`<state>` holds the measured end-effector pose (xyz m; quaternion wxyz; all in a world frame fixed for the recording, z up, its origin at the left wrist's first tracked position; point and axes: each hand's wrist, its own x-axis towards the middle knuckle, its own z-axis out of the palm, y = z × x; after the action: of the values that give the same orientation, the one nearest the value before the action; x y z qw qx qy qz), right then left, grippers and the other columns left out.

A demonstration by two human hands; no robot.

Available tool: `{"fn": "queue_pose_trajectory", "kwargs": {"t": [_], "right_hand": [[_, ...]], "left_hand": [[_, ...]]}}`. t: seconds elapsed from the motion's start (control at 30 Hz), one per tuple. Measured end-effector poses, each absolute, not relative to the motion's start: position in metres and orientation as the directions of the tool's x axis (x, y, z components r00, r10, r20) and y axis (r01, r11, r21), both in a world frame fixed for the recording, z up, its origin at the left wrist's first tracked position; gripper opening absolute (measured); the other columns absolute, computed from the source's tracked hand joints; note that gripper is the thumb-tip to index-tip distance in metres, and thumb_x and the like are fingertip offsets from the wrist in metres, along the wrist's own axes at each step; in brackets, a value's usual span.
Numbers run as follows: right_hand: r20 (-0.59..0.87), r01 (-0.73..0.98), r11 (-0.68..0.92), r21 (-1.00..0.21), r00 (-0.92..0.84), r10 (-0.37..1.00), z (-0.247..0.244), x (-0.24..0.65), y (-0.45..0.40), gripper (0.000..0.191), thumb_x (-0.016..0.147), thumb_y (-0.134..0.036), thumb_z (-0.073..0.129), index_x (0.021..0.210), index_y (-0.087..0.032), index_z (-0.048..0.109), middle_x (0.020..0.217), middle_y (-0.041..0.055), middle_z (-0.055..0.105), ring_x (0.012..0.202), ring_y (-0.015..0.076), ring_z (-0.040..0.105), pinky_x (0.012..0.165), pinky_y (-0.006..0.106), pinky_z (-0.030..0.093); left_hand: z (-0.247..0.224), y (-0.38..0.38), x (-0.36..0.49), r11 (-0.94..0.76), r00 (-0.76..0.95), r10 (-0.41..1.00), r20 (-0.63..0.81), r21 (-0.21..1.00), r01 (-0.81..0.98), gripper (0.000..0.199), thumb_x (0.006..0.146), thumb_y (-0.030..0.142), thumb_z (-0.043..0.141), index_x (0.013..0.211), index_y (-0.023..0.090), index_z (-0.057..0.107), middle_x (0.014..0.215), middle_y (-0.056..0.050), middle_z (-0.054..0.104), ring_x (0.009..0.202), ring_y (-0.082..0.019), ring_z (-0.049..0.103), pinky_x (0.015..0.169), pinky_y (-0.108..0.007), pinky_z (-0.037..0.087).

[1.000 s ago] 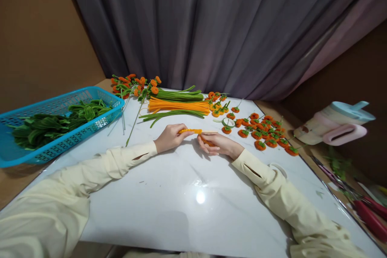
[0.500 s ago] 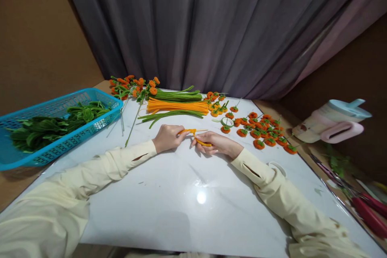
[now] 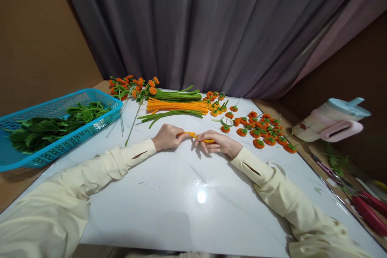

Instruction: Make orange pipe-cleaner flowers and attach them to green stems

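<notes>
An orange pipe cleaner [image 3: 190,134] stretches between my two hands, partly coiled near the middle, just above the white tabletop [image 3: 145,209]. My left hand [image 3: 168,136] pinches its left end between thumb and forefinger. On the other side, my right hand [image 3: 220,144] grips the same pipe cleaner, a loose length of it lying across the fingers. Beyond my hands is a bundle of orange pipe cleaners [image 3: 178,106], with green pipe cleaners [image 3: 177,95] behind it and a few more in front.
A blue basket [image 3: 75,132] of green leaves stands left. Orange persimmon-like pieces [image 3: 258,133] lie right, near a tape roll [image 3: 226,121]. Orange-topped stems [image 3: 133,84] fill the back left. A tumbler [image 3: 329,119] and red-handled pliers [image 3: 367,213] are at far right.
My right hand has shifted its fingers in against the coiled part. The thin end that stuck out to the right between my hands is now mostly covered by the fingers.
</notes>
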<state>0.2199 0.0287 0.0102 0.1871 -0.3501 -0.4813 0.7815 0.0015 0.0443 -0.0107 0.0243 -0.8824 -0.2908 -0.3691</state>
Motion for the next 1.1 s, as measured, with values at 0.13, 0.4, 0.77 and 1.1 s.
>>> {"fn": "queue_pose_trajectory", "kwargs": {"t": [0.13,0.4,0.77,1.1], "right_hand": [[-0.345,0.007,-0.494,-0.869,-0.724,0.597,0.012,0.223,0.028,0.02,0.073,-0.018,0.051,0.073,-0.004,0.066,0.048,0.0054,0.062,0.024,0.0007,0.022,0.024,0.012,0.023],[-0.323,0.061,-0.487,-0.871,-0.818,0.475,0.008,0.229,0.029,0.021,0.075,-0.017,0.051,0.075,-0.002,0.065,0.052,0.0096,0.065,0.021,0.0018,0.024,0.026,0.015,0.033],[-0.255,0.038,-0.447,-0.894,-0.862,0.437,0.004,0.233,0.031,0.015,0.08,-0.019,0.054,0.074,-0.006,0.059,0.053,0.004,0.063,0.023,0.0007,0.024,0.027,0.013,0.034],[-0.233,0.042,-0.349,-0.936,-0.818,0.526,0.007,0.222,0.023,0.016,0.081,-0.022,0.055,0.073,-0.008,0.055,0.054,0.0027,0.062,0.027,0.0005,0.026,0.033,0.015,0.039]], "left_hand": [[-0.007,0.045,-0.001,-0.873,0.638,0.464,0.615,0.194,0.448,0.041,0.086,0.033,0.049,0.051,0.015,0.059,0.041,0.001,0.053,0.038,-0.007,0.042,0.043,-0.021,0.025],[-0.002,0.051,-0.006,-0.837,0.727,0.506,0.464,0.468,0.284,0.037,0.084,0.036,0.053,0.06,0.011,0.067,0.041,0.002,0.049,0.04,-0.004,0.031,0.042,-0.018,0.024],[0.015,0.056,-0.011,-0.378,0.784,0.62,0.042,0.891,0.251,0.042,0.073,0.043,0.064,0.053,0.007,0.063,0.041,0.002,0.042,0.043,-0.005,0.029,0.043,-0.021,0.02],[0.008,0.061,-0.012,-0.095,0.724,0.69,-0.011,0.99,0.106,0.042,0.075,0.045,0.062,0.052,0.009,0.058,0.037,0.007,0.026,0.037,-0.003,0.017,0.041,-0.024,0.01]]}}
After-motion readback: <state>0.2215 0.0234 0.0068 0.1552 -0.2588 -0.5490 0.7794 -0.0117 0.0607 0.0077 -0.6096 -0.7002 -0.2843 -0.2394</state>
